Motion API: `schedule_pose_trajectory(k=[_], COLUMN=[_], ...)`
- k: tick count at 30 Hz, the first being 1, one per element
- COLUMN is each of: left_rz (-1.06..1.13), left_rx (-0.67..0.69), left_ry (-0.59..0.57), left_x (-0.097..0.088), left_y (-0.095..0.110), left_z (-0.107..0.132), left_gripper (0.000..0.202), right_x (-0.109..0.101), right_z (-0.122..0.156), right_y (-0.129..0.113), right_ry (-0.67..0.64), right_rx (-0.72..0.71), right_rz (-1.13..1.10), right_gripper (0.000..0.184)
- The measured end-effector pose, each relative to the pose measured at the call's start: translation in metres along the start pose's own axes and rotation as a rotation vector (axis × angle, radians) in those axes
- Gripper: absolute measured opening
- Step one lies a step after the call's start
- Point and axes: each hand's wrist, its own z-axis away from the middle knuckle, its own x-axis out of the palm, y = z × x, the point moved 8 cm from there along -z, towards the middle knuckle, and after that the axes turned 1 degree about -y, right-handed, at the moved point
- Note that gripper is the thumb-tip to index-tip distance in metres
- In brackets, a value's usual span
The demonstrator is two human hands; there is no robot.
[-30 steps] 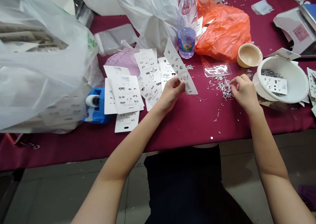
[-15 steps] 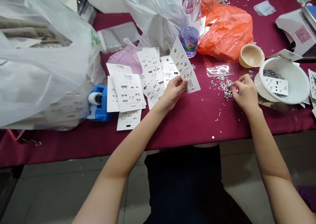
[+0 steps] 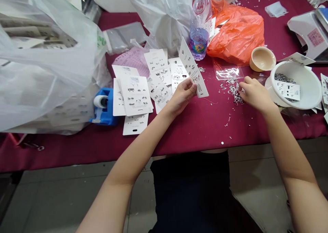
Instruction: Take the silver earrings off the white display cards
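head view: the left hand (image 3: 182, 95) grips a white earring card (image 3: 194, 70) near its lower end between thumb and fingers, the card tilted up over the maroon worktop (image 3: 205, 132). the right hand (image 3: 255, 94) is half curled, its fingertips (image 3: 241, 86) at a loose pile of silver earring parts (image 3: 233, 91) (whether they pinch a piece, i cannot tell). just right of the hand sits a white plastic basin (image 3: 311, 86) holding a card and metal parts; more printed cards (image 3: 135, 96) lie left of the left hand.
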Motion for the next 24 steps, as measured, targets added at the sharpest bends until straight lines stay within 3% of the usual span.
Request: schedule_pose_trajectory(k=[3, 7, 10, 13, 17, 24], left_rz=[0.1, 0.206, 0.263, 0.292, 0.312, 0.305], left_rx=[-0.049, -0.162, -0.182, -0.194, -0.21, -0.214], left_ry=[-0.043, -0.139, -0.131, -0.104, -0.113, -0.095], left_x=[0.006, 0.019, 0.021, 0.018, 0.018, 0.02], left_y=[-0.004, -0.012, -0.015, -0.019, -0.023, -0.022], left_z=[0.001, 0.002, 0.003, 0.003, 0.004, 0.005], left_gripper=[0.047, 0.053, 0.052, 0.051, 0.048, 0.046], right_x=[-0.023, -0.058, -0.054, -0.035, -0.02, -0.017], right_z=[-0.006, -0.014, -0.021, -0.025, -0.023, -0.022], right_y=[-0.012, -0.06, -0.107, -0.135, -0.136, -0.131], right_ry=[0.087, 0.247, 0.146, -0.004, -0.012, 0.054], right_rx=[-0.019, -0.158, -0.264, -0.27, -0.219, -0.187], right_rz=[-0.199, -0.854, -1.214, -1.499, -1.638, -1.68], right_gripper=[0.014, 0.008, 0.01, 0.022, 0.034, 0.038])
